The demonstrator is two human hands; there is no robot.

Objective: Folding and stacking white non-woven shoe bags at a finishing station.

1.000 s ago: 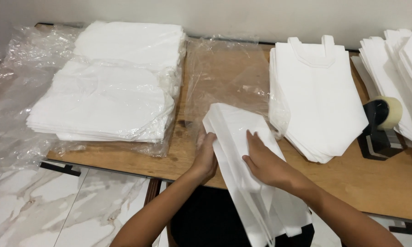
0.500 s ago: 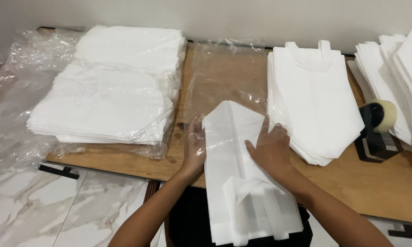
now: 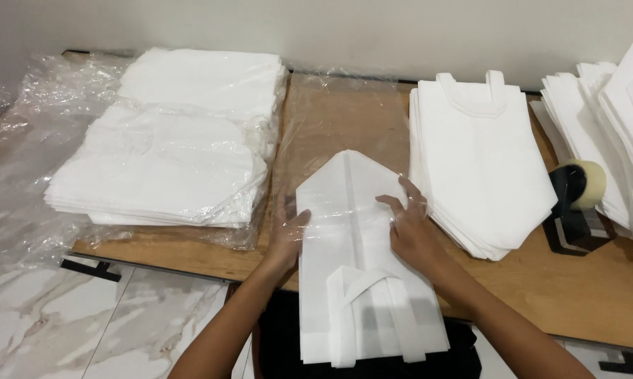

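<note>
2 hands press flat on a folded white bag at the front of the table.

The white bag (image 3: 358, 281) lies on the wooden table (image 3: 590, 295), its handles hanging over the near edge. The left hand (image 3: 286, 235) rests on the bag's left edge with fingers spread out, not gripping. The right hand (image 3: 409, 228) lies on the right side, fingers (image 3: 393, 203) stretched flat over thin clear plastic on the bag. A stack of white bags (image 3: 481, 161) sits just to the right. A wrapped pile of bags (image 3: 169, 147) sits to the left. A tape holder (image 3: 576, 203) stands far right.
</note>
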